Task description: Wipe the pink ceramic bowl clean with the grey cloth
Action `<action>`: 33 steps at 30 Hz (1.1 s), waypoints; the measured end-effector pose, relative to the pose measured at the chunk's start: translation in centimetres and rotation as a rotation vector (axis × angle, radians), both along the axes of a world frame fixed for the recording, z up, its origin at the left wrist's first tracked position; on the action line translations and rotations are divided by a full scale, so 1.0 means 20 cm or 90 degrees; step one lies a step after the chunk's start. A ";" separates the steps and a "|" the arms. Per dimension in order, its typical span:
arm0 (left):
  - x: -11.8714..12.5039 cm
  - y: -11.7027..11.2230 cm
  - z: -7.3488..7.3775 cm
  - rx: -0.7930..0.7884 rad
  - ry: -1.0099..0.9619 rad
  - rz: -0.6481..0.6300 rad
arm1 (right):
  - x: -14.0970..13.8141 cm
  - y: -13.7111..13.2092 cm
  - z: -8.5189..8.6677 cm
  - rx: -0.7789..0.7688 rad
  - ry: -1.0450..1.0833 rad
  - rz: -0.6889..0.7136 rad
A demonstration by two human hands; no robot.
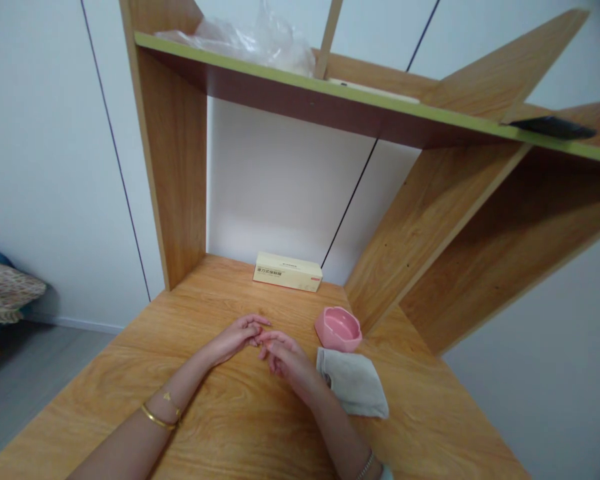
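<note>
My left hand rests on the wooden table, index finger stretched out and the others loosely curled. Facing it, my right hand has its fingers bent and slightly apart. The fingertips of both hands meet or nearly meet; I see no object between them. Right of my right hand, a folded grey cloth lies close to the wrist. Just behind the cloth stands a pink faceted bowl, and its inside looks bare.
A long cream box with printed lettering sits against the back wall. Overhead runs a shelf bearing a clear plastic bag and a dark flat item. Wooden uprights bound the table's back corners.
</note>
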State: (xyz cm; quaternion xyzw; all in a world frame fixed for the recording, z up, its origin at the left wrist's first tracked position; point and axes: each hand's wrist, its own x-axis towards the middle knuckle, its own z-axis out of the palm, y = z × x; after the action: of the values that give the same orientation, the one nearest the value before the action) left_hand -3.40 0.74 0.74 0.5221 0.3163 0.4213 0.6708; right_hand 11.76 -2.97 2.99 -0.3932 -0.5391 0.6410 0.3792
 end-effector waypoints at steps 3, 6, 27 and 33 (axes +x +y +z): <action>0.00 0.00 0.01 -0.021 -0.021 -0.010 | 0.00 0.00 -0.04 -0.053 0.062 -0.013; -0.01 0.00 0.02 -0.040 -0.036 -0.022 | 0.01 -0.02 -0.05 -0.073 0.075 -0.017; 0.01 0.00 -0.01 -0.045 -0.042 -0.017 | 0.00 -0.03 -0.06 -0.074 0.051 -0.032; 0.01 0.00 -0.02 -0.027 -0.028 -0.014 | 0.00 -0.03 -0.06 -0.073 0.049 -0.037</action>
State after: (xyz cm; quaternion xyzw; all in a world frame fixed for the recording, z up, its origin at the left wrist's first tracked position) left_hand -3.13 0.81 0.31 0.5016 0.3050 0.4184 0.6931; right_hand 11.78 -3.63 1.74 -0.4050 -0.4747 0.6743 0.3949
